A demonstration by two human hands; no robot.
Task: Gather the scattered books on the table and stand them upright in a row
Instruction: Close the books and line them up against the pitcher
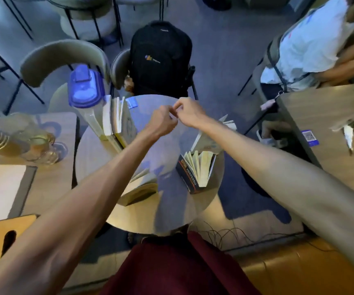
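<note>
Over the round wooden table [150,211], the left hand [163,122] and right hand [189,112] meet at twelve o'clock with fingers curled. I cannot tell whether they pinch anything. Pale paperback books [116,120] stand at ten o'clock, and a dark-covered book [187,173] sits fanned open at four.

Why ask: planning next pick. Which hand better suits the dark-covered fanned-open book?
Right, likely: the dark-covered fanned-open book sits on the round wooden table straight back from the right hand; the left hand is offset.
</note>
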